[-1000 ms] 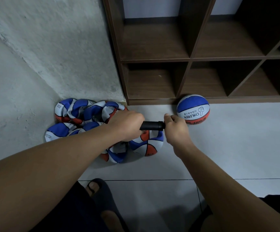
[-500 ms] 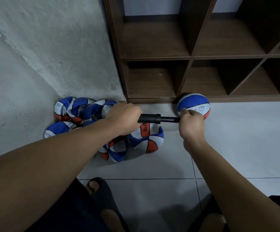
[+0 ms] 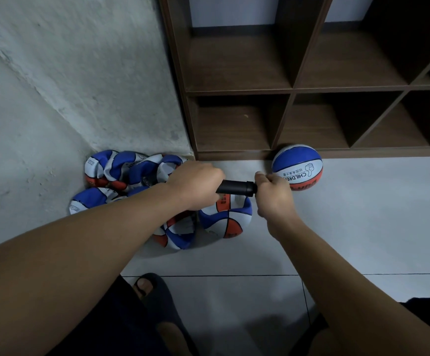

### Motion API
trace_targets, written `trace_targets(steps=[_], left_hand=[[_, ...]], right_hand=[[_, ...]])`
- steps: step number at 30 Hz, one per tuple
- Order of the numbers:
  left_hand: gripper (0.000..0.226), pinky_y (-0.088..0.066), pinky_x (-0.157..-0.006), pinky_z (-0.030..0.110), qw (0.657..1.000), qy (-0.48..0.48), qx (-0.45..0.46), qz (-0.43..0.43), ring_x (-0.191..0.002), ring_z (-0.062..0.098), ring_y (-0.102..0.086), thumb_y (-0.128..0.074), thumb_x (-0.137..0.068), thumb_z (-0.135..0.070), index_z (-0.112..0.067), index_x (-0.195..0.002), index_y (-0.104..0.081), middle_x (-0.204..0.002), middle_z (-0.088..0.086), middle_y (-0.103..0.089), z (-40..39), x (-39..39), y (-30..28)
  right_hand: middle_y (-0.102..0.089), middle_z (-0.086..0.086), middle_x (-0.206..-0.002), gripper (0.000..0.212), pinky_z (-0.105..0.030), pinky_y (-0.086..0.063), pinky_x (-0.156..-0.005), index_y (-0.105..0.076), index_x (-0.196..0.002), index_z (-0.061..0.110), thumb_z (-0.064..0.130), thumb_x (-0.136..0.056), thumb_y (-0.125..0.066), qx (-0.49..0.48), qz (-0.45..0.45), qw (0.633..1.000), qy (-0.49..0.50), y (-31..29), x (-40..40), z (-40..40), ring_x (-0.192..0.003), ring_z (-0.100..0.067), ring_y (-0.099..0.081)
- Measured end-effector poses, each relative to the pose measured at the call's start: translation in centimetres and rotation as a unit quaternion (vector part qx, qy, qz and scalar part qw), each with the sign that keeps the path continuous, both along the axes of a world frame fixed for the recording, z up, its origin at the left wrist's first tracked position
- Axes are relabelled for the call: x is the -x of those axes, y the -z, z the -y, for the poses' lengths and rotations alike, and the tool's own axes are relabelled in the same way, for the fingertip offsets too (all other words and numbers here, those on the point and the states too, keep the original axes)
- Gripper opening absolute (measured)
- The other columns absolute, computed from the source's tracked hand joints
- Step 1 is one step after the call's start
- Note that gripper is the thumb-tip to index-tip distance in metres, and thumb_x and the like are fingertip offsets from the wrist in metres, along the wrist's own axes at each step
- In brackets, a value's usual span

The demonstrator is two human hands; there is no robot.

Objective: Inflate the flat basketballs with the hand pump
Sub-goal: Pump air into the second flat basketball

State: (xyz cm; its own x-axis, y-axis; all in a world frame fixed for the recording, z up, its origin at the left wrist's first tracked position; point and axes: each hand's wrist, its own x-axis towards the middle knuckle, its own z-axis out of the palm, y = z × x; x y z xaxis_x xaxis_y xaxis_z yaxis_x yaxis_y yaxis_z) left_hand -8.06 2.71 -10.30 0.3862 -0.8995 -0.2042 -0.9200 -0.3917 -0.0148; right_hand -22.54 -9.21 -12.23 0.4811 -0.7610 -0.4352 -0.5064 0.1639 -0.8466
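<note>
Person is gripping the black hand pump [image 3: 237, 187] with both hands over the floor [image 3: 363, 214]. Left hand [image 3: 196, 186] is wrapping around the barrel's left end; right hand [image 3: 273, 195] is clenching the handle end, right against the barrel. Flat basketballs [image 3: 131, 173] are lying heaped in the wall corner beneath the hands. One inflated basketball [image 3: 297, 163] is sitting by the wooden shelf [image 3: 286, 91] base, just beyond the right hand.
</note>
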Motion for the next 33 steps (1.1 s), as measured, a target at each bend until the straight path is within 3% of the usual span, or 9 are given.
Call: trace_targets(steps=[4, 7, 10, 13, 17, 20, 24, 28, 33], left_hand=[[0.022, -0.043, -0.052, 0.032, 1.0, -0.013, 0.013, -0.022, -0.06, 0.015, -0.059, -0.063, -0.099, -0.041, -0.03, -0.08, -0.058, -0.07, -0.006, -0.06, -0.4, -1.2, 0.4], [0.033, -0.051, -0.056, 0.034, 0.999, -0.04, 0.019, -0.022, -0.059, 0.014, -0.059, -0.062, -0.1, -0.049, -0.031, -0.074, -0.052, -0.07, -0.006, -0.06, -1.4, -2.9, 0.6], [0.037, -0.05, -0.057, 0.034, 0.998, -0.049, 0.014, -0.024, -0.06, 0.015, -0.058, -0.064, -0.1, -0.048, -0.032, -0.071, -0.047, -0.071, -0.006, -0.059, -1.5, -3.0, 1.0], [0.035, -0.046, -0.055, 0.034, 0.999, -0.04, 0.017, -0.02, -0.06, 0.017, -0.056, -0.064, -0.098, -0.04, -0.029, -0.07, -0.049, -0.07, -0.005, -0.058, -0.6, -1.7, 0.8], [0.03, -0.041, -0.056, 0.032, 0.999, -0.029, 0.009, -0.018, -0.062, 0.016, -0.054, -0.064, -0.094, -0.029, -0.03, -0.07, -0.047, -0.072, -0.005, -0.056, 0.0, -1.1, -0.3], [0.024, -0.037, -0.054, 0.032, 0.999, -0.031, 0.003, -0.012, -0.064, 0.017, -0.055, -0.066, -0.093, -0.027, -0.03, -0.075, -0.051, -0.074, -0.005, -0.056, 0.1, -0.4, -0.5], [0.017, -0.041, -0.054, 0.032, 1.0, -0.023, 0.015, -0.003, -0.066, 0.018, -0.059, -0.068, -0.094, -0.033, -0.03, -0.082, -0.056, -0.075, -0.005, -0.058, 0.4, 0.1, -0.3], [0.027, -0.043, -0.054, 0.032, 1.0, -0.01, 0.014, -0.016, -0.065, 0.016, -0.058, -0.066, -0.095, -0.034, -0.031, -0.075, -0.048, -0.074, -0.007, -0.058, 0.3, -0.3, -0.2], [0.031, -0.047, -0.054, 0.032, 0.999, -0.007, 0.018, -0.03, -0.061, 0.015, -0.06, -0.066, -0.098, -0.043, -0.03, -0.074, -0.053, -0.07, -0.007, -0.06, 0.3, -1.1, -0.2]], right_hand=[[-0.05, -0.003, -0.069, 0.034, -0.04, -0.04, -0.066, -0.064, -0.085, 0.01, 0.038, -0.103, -0.058, 0.001, -0.002, 0.999, 0.037, -0.6, 0.8, 2.7, -0.068, -0.024, -0.046], [-0.058, -0.007, -0.075, 0.021, -0.037, -0.037, -0.058, -0.06, -0.078, 0.014, 0.028, -0.094, -0.061, -0.006, 0.002, 0.991, 0.134, -0.6, 1.9, 5.4, -0.072, -0.027, -0.047], [-0.053, -0.007, -0.075, 0.019, -0.035, -0.034, -0.059, -0.055, -0.076, 0.013, 0.019, -0.095, -0.057, -0.004, 0.009, 0.987, 0.161, -0.6, 2.3, 5.8, -0.07, -0.027, -0.041], [-0.046, -0.001, -0.069, 0.029, -0.037, -0.035, -0.064, -0.051, -0.069, 0.015, 0.02, -0.098, -0.052, 0.011, 0.001, 0.992, 0.129, -0.2, 1.7, 3.8, -0.07, -0.027, -0.038], [-0.057, -0.007, -0.079, 0.036, -0.038, -0.043, -0.067, -0.063, -0.095, 0.003, 0.031, -0.111, -0.046, 0.045, 0.009, 0.996, 0.072, -0.1, 1.0, 1.0, -0.07, -0.021, -0.05], [-0.059, -0.005, -0.081, 0.037, -0.037, -0.044, -0.066, -0.065, -0.101, 0.006, 0.034, -0.114, -0.043, 0.056, 0.017, 0.997, 0.046, -0.6, 0.4, -0.1, -0.07, -0.016, -0.052], [-0.055, -0.002, -0.076, 0.033, -0.033, -0.041, -0.063, -0.06, -0.093, 0.018, 0.037, -0.114, -0.043, 0.033, 0.026, 0.999, 0.026, -0.6, -0.2, -0.4, -0.067, -0.016, -0.051], [-0.05, 0.0, -0.073, 0.033, -0.037, -0.043, -0.065, -0.06, -0.093, 0.016, 0.038, -0.113, -0.046, 0.007, 0.025, 0.999, 0.025, -0.3, -0.2, -0.1, -0.067, -0.017, -0.049], [-0.05, -0.002, -0.069, 0.031, -0.037, -0.039, -0.061, -0.061, -0.085, 0.015, 0.035, -0.108, -0.054, -0.001, 0.01, 1.0, 0.027, -0.1, 0.5, 2.2, -0.063, -0.021, -0.045]])
